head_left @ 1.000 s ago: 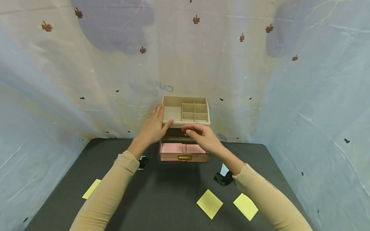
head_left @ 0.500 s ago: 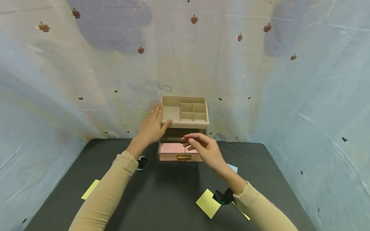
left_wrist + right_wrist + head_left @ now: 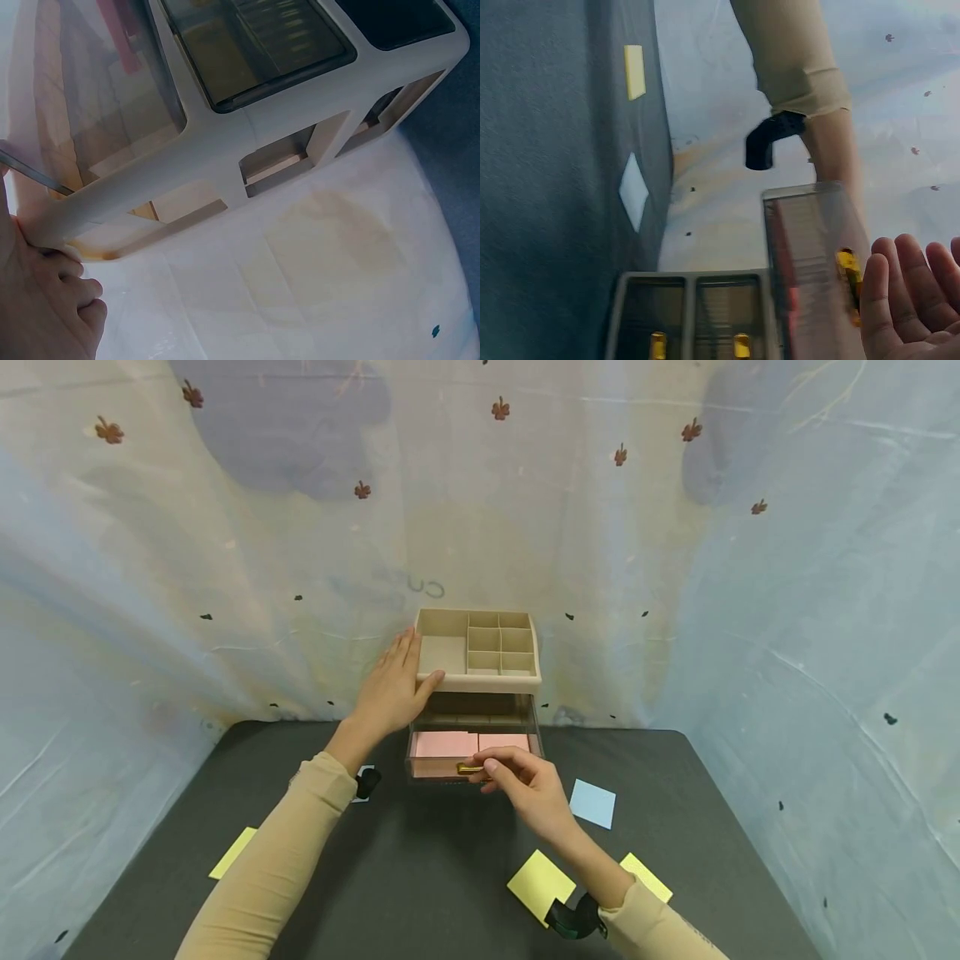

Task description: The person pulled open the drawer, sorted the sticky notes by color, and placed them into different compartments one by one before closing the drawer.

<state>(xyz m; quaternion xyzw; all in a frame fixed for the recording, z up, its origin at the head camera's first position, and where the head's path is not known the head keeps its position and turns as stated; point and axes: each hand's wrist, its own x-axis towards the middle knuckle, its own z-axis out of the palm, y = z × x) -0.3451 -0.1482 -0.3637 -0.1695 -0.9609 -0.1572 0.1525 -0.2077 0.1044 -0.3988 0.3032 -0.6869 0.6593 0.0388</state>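
Note:
A cream desktop organizer (image 3: 480, 683) with a divided top tray stands at the table's back. My left hand (image 3: 386, 693) rests along its left side, fingers straight, thumb on the front rim. In the left wrist view that hand (image 3: 45, 300) touches the organizer's slotted side (image 3: 150, 165). A clear drawer (image 3: 431, 768) is pulled out below the tray, holding pink sticky-note pads (image 3: 444, 743). My right hand (image 3: 528, 793) is at the drawer's gold handle (image 3: 463, 769), which its fingers partly cover. In the right wrist view the fingers (image 3: 881, 292) look extended beside the handle (image 3: 849, 277).
Yellow sticky notes (image 3: 540, 885) lie on the dark table (image 3: 427, 877), with another yellow note (image 3: 234, 853) at the left. A blue note (image 3: 592, 803) lies right of the organizer. Two smaller drawers (image 3: 690, 276) with gold handles show in the right wrist view. A patterned sheet hangs behind.
My right hand has come down from just below the tray's front edge to the drawer handle, uncovering the blue note. My left hand stays on the organizer. The drawer remains pulled out.

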